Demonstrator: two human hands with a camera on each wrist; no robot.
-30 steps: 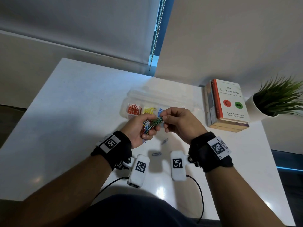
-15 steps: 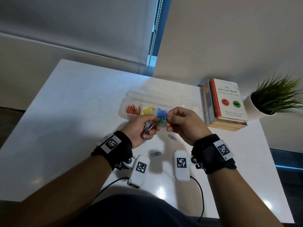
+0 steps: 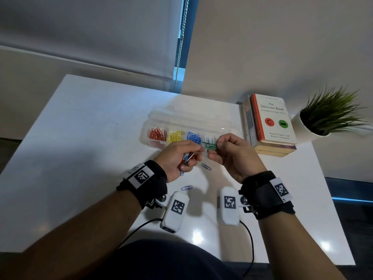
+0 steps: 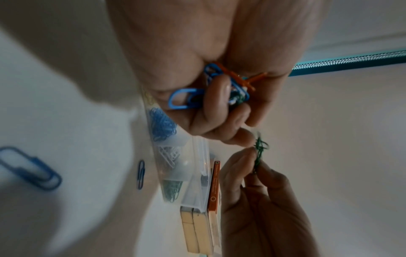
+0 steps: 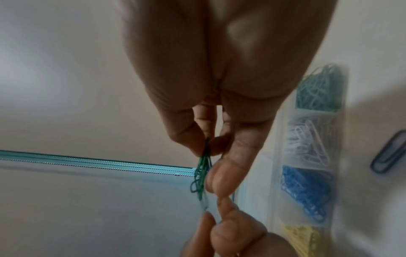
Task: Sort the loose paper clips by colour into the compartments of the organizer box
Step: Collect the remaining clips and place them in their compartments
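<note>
Right hand (image 3: 232,156) pinching green clips (image 3: 211,145) just above organizer box (image 3: 153,120) – head view. Left hand (image 3: 178,157) clenched around mixed clips (image 4: 219,87) – blue and orange plain only in left wrist view. Green compartment (image 5: 318,90) visible in right wrist view.

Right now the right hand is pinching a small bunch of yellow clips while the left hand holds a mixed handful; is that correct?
Not quite: the clips pinched by the right hand are green clips, not yellow, as the head view and right wrist view show. The left hand does hold a mixed handful of blue, orange and other clips.
</note>
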